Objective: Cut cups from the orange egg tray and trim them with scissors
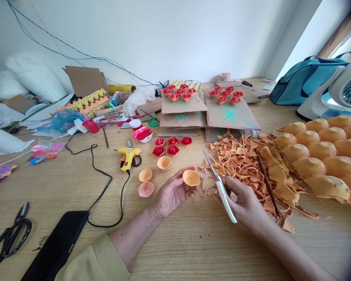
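Note:
My left hand [171,193] pinches a small orange cup [191,177] cut from egg carton, holding it open side up above the wooden table [193,242]. My right hand [245,203] grips white-handled scissors [220,187], blades pointing up and away, just right of the cup. A heap of orange carton scraps [245,160] lies behind the scissors. Three more cut cups [146,181] rest on the table left of my left hand. Several red painted roses [171,145] sit beyond them.
An orange egg carton [324,156] lies at right, a yellow glue gun [128,156] with black cord at centre left. Black scissors [8,234] and a black phone [55,246] sit front left. Cardboard sheets [231,113] carry more roses. A red paint bowl [142,134], a blue bag [301,84] and a fan [345,93] stand behind.

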{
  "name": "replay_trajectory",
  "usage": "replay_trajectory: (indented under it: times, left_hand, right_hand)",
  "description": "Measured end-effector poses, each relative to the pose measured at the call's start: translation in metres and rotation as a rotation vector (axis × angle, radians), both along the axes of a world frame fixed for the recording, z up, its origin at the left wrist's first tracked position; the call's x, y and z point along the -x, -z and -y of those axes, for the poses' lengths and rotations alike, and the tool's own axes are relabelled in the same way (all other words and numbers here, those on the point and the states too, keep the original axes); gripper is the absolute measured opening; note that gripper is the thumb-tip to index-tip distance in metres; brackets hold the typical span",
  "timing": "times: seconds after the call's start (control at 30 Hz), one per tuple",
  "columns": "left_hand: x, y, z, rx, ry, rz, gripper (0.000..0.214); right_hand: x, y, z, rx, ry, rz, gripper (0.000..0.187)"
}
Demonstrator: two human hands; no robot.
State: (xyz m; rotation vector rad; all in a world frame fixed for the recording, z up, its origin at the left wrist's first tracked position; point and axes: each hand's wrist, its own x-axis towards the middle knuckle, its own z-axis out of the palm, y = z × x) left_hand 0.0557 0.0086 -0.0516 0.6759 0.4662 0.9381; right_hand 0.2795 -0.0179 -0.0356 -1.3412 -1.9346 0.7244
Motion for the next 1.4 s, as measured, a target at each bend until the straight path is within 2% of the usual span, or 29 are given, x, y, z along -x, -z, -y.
replay_trajectory:
  times: [0.2, 0.33, 0.47, 0.73, 0.97, 1.13, 1.27, 1.4]
  left_hand:
    - [0.003, 0.004, 0.0, -0.031, 0.001, -0.022, 0.042]
    - [0.003, 0.006, -0.002, 0.029, -0.018, 0.01, 0.037]
    - [0.003, 0.008, -0.005, 0.105, -0.001, 0.05, 0.04]
    - [0.002, 0.005, -0.004, 0.111, 0.003, 0.085, 0.033]
    - [0.003, 0.011, -0.005, 0.102, 0.034, 0.054, 0.043]
    - [0.001, 0.002, -0.001, -0.078, -0.096, -0.109, 0.036]
    - [0.001, -0.008, 0.003, -0.352, -0.24, -0.448, 0.035]
    - [0.001, -0.012, 0.009, -0.532, -0.321, -0.7, 0.032]
  right_hand:
    - [0.001, 0.0, -0.001, -0.015, -0.013, 0.021, 0.027]
    - [0.001, 0.001, -0.001, -0.036, -0.036, 0.034, 0.026]
    - [0.001, 0.003, 0.001, -0.06, -0.085, 0.118, 0.028]
    - [0.004, 0.005, 0.001, -0.112, -0.202, 0.278, 0.024]
    - [0.004, 0.006, 0.0, -0.136, -0.194, 0.3, 0.02]
    - [0.0, 0.009, 0.0, -0.123, -0.106, 0.214, 0.026]
    - [-0.002, 0.007, -0.004, -0.15, -0.028, 0.144, 0.028]
    - [-0.003, 0.001, -0.007, -0.174, -0.008, 0.105, 0.028]
